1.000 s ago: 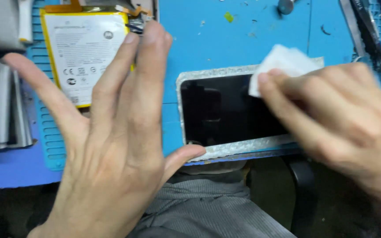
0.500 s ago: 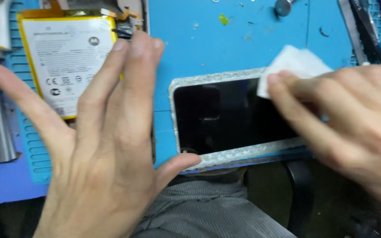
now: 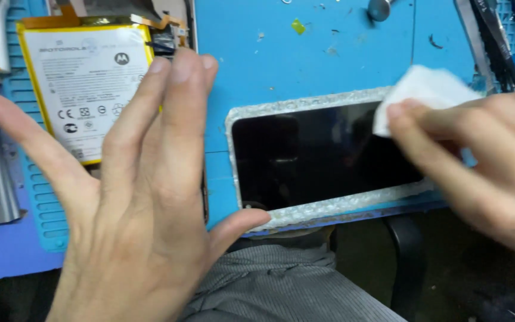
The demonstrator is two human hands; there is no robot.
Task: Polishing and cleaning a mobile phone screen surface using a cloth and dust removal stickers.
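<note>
Head view shows the right hand (image 3: 478, 167) pinching a soft white wipe (image 3: 424, 92) on the thin, fragile, slippery phone screen (image 3: 323, 155) at frame centre, best gripped by its edges, while the left hand (image 3: 132, 197) hovers spread, empty.

The phone screen panel (image 3: 323, 158) is a black, glossy rectangle lying flat and lengthwise at the mat's near edge, bordered by a rough whitish rim. A folded white wipe (image 3: 421, 95) rests on its 2 o'clock corner.
</note>
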